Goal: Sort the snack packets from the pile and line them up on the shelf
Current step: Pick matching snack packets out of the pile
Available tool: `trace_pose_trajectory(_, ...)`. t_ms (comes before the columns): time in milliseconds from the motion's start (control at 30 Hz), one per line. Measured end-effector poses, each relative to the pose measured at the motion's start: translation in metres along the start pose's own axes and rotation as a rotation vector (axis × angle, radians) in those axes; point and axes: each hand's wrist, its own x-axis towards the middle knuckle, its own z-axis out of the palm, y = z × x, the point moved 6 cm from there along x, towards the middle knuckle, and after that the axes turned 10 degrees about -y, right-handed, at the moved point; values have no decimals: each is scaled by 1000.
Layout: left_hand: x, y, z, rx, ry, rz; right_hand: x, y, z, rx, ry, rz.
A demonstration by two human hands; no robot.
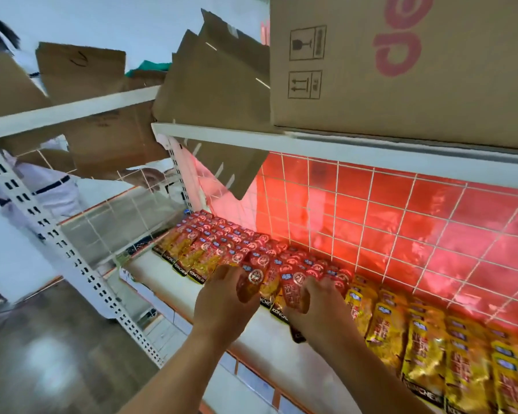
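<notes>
The red snack packets [222,243] are small glossy sachets with a round emblem near the top and a black band of white lettering along the lower edge. They lie in overlapping rows on the white shelf [281,357], from its left end to about the middle, reaching back to the wire grid [401,222]. Just beside them on the right lie larger gold packets [425,342], overlapped the same way. Both hands are at the front of the red rows. The left hand [225,300] has its grip closed round one red packet [250,282], thumb and fingers curled on the lower half. The right hand [319,309] grips a second red packet [293,294] the same way, fingers bent over its right edge. The two held packets sit side by side, touching the packets behind them. A large cardboard box [401,70] stands on the shelf above.
</notes>
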Motion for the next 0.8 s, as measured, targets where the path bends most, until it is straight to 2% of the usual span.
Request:
trace_pose_trajectory(267,38,-27,30,111,24,121,10,3,49,-38,-12,74)
trace_pose_trajectory(500,87,-50,50,215,-81,245,24,-8,83,-44,20,221)
trace_pose_trajectory(800,115,-66,64,291,-83,440,37,-30,107,-71,124,344)
